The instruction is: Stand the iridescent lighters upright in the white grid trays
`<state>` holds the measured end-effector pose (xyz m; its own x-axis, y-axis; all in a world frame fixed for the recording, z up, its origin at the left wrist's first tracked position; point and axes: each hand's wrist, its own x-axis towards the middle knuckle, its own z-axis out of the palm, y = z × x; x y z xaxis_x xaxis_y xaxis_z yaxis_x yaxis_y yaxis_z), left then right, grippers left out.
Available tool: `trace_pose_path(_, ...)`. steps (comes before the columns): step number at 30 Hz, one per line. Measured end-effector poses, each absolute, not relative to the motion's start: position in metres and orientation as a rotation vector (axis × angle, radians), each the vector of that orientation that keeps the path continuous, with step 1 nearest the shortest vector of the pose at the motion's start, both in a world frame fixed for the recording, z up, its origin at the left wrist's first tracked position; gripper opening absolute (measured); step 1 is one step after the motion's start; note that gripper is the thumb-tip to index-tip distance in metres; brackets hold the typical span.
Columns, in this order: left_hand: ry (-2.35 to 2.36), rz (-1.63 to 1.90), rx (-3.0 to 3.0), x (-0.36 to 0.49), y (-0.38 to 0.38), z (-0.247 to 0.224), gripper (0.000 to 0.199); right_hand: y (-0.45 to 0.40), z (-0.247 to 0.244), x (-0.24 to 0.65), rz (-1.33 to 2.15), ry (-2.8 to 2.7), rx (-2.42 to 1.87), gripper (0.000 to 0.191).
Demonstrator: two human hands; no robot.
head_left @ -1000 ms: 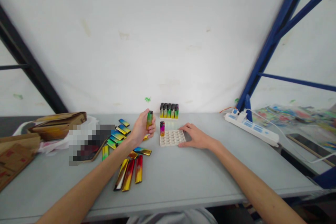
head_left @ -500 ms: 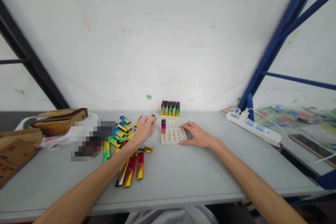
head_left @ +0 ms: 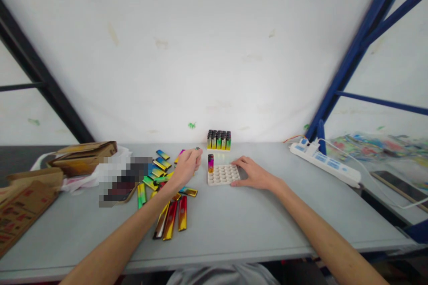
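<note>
- Left hand [head_left: 186, 170]: fingers curled closed around a small lighter [head_left: 196, 150]. Only its dark cap end shows past the fingertips, so its body colour cannot be read.
- Held lighter's long axis looks near level, cap pointing right and away, toward the tray.
- White moulded tray with round sockets [head_left: 223, 174] lies flat on the grey table [head_left: 234, 222], just right of the left hand and apart from it.
- One upright lighter with purple-to-yellow body [head_left: 210, 163] stands in the tray's far-left corner socket; the other sockets show empty.
- Right hand [head_left: 254, 173]: fingers spread flat, palm down, resting against the tray's right edge and holding nothing.
- Key relation: the empty sockets lie right of the left fingertips and slightly nearer the person. The left hand is the one carrying the lighter; the right steadies the tray.
- Heap of loose glossy multicoloured lighters [head_left: 167, 196] lies flat under and behind the left wrist.
- Filled tray of black-capped upright lighters [head_left: 219, 140] stands by the wall, beyond the white tray.
- White power strip [head_left: 326, 164] far right; brown cardboard boxes [head_left: 80, 156] far left.
</note>
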<state>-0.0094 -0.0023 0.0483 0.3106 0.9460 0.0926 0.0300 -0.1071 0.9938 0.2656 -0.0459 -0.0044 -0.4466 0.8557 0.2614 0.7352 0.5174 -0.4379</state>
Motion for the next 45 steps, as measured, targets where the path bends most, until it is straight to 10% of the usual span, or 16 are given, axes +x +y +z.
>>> trace_pose_path(45, 0.783, 0.841, 2.585, -0.022, 0.020, 0.029, 0.032, -0.045, -0.004, 0.265, 0.314, -2.343, -1.318, 0.074)
